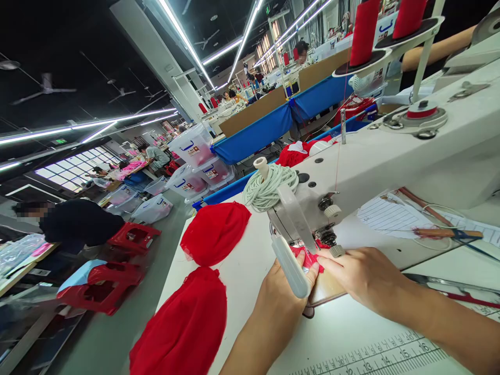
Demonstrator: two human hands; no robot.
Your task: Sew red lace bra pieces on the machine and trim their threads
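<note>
A small piece of red fabric [308, 256] lies under the needle area of a white sewing machine [390, 151]. My left hand [283, 299] rests just left of it, thumb and fingers pressed to the cloth behind a white lamp tube [291, 266]. My right hand [363, 276] lies flat on the table with fingers stretched out, their tips holding the fabric down. Two piles of red fabric [214, 232] [185, 328] lie on the white table to the left.
A coil of white cord [269, 187] sits on the machine head. Red thread cones [365, 31] stand on a rack above. Scissors [449, 234] and lined paper [390, 213] lie under the machine arm. A ruler [383, 357] runs along the table's front. Other workers sit at benches left.
</note>
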